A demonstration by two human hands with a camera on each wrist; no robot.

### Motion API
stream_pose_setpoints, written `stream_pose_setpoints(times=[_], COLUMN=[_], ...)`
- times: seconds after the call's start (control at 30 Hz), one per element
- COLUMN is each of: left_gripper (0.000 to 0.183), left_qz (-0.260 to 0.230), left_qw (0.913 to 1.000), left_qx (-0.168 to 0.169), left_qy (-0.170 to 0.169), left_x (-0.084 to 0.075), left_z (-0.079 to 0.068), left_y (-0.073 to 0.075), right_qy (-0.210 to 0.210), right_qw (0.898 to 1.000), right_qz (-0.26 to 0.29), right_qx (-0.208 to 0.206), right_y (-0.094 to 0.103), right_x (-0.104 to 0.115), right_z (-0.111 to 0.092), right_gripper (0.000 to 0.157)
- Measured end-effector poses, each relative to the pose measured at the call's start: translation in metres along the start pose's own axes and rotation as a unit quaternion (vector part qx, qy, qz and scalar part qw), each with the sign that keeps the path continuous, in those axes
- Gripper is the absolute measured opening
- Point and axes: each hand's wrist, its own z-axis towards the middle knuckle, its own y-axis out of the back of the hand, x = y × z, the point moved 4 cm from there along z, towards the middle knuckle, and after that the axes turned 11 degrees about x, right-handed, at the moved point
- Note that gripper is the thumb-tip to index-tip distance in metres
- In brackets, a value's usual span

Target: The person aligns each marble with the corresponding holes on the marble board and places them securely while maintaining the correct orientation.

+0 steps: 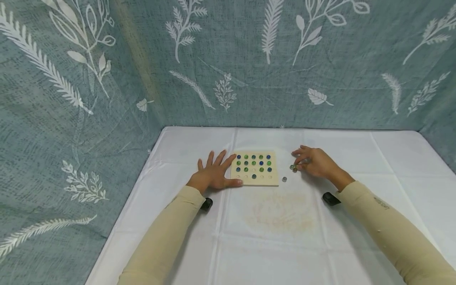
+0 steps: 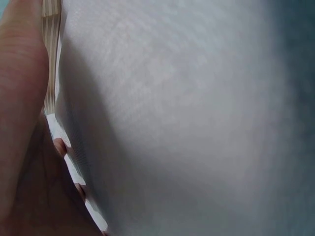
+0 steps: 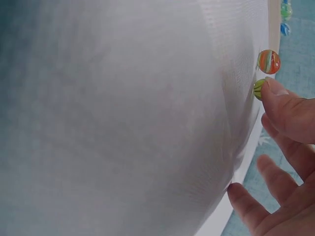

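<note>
A pale wooden board (image 1: 260, 183) lies on the table, green and blue marbles (image 1: 261, 163) sitting in most of its pits. My left hand (image 1: 213, 175) is spread on the cloth beside it, thumb at its near-left corner and index finger at its far-left corner. Right of the board, my right hand (image 1: 318, 162) pinches a yellow-green marble (image 3: 258, 90) at the thumb tip; the index finger is mostly hidden behind the thumb. Its other fingers fan outward. Close to that marble is an orange-striped marble (image 3: 269, 62). A greyish marble (image 1: 284, 179) lies between the board and my right hand.
White cloth covers the table (image 1: 270, 253), with a faint brownish stain (image 1: 281, 211) in front of the board. A leaf-patterned blue-green curtain (image 1: 249, 91) hangs along the back and left sides. Black wrist devices (image 1: 331, 198) show below the sleeves.
</note>
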Motion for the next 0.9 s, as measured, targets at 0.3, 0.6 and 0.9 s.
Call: stream_pose_setpoints(times=[0.3, 0.6, 0.9], left_gripper=[0.106, 0.106, 0.106], left_qz=[0.0, 0.001, 0.0], left_qw=[1.0, 0.9999, 1.0], left_qx=[0.006, 0.01, 0.009], left_qy=[0.004, 0.006, 0.002], left_x=[-0.003, 0.003, -0.003], left_z=[0.001, 0.013, -0.004], left_y=[-0.001, -0.006, 0.002], right_qy=[0.002, -0.002, 0.015], right_qw=[1.0, 0.999, 0.999], right_qz=[0.003, 0.016, 0.036], right_qx=[-0.01, -0.03, -0.032], right_y=[0.0, 0.0, 0.002], right_x=[-0.003, -0.004, 0.004], right_z=[-0.003, -0.004, 0.0], right_gripper=[0.007, 0.014, 0.015])
